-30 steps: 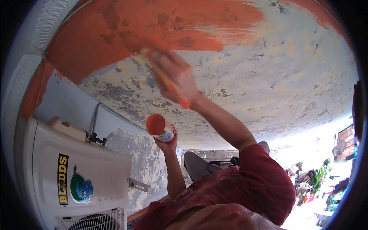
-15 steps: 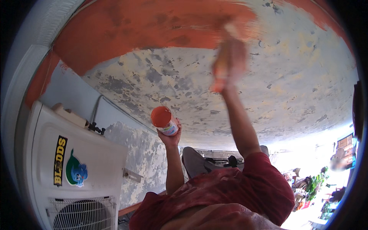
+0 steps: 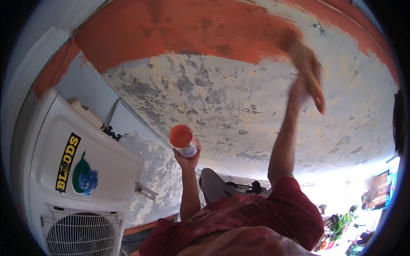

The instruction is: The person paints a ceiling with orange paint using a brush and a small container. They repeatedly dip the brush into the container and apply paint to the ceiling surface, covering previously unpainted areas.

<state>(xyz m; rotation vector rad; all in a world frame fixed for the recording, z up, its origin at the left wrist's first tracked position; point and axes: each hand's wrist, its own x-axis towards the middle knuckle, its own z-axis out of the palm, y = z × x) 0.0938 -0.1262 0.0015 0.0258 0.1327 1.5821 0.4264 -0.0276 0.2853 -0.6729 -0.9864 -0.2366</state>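
- the left hand (image 3: 188, 159) was grasping a paint can (image 3: 186, 150) round its lower part, the palm beneath and behind it and fingertips showing at its right side
- the can was tilted so that its mouth faced up and toward the wall, the inside coated orange, the outside partly covered by a pale printed label
- the right hand (image 3: 308, 70) was clenched on a paintbrush (image 3: 317, 91), raised well above the can and to its right; blur hid how each finger lay
- the brush slanted, its orange-smeared handle end down to the right and its bristle end up to the left, at the right part of an orange patch (image 3: 192, 34); whether the bristles touched the surface could not be told
- the patch ran across the upper part of a wall (image 3: 230, 91), streaky at its right end, with darker blotches showing in it
- below the patch the wall was pale, mottled with grey and yellowish flakes
- another orange band (image 3: 358, 38) curved along the upper right edge of the wall
- to the left of the can stood a white air-conditioner unit (image 3: 106, 149), with a black and yellow sticker (image 3: 67, 162), a blue and green cartoon sticker (image 3: 86, 177) and a fan grille (image 3: 85, 234)
- the person wore a dark red shirt (image 3: 252, 211), and green plants (image 3: 341, 224) showed at the lower right
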